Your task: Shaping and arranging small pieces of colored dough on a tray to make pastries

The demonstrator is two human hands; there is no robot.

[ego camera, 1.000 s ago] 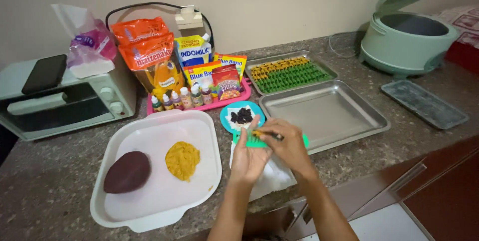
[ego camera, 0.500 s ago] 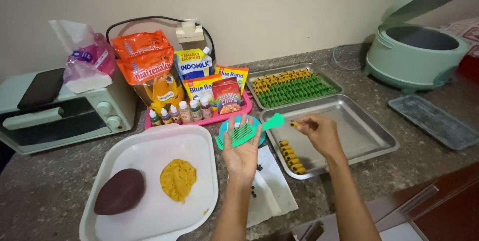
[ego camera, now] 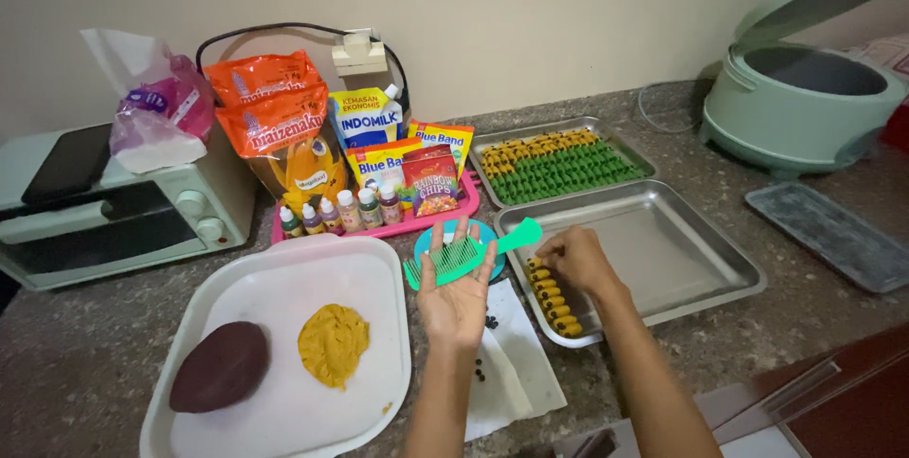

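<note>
White plastic forms the large tray [ego camera: 275, 344] at the lower left of the frame; it carries a dark purple dough lump [ego camera: 220, 367] and a flattened yellow dough lump [ego camera: 333, 344], lying close together but apart. Right of the tray, a white paper sheet [ego camera: 516, 354] lies on the speckled stone table [ego camera: 85, 363], with small dark bits scattered on it.

At the lower centre, the left hand [ego camera: 457, 292] is palm-up with fingers spread flat; a green comb [ego camera: 469, 254] rests across the fingers, not clamped. Behind the comb, a round blue dish [ego camera: 426, 242] is partly hidden.

Just right of the comb, the right hand [ego camera: 576, 259] has its fingers curled together over the near left corner of the empty steel tray [ego camera: 682, 259]; whether they pinch anything cannot be told. A row of small yellow ribbed pieces [ego camera: 554, 302] lies along that tray's left edge, below the hand.

Farther back, a second steel tray [ego camera: 563, 166] holds rows of green and yellow pieces. A pink tray [ego camera: 374, 228] of small bottles and packets sits at the upper centre, a pale green toaster oven [ego camera: 114, 216] at the left, and an open pale green rice cooker [ego camera: 805, 103] at the upper right.
</note>
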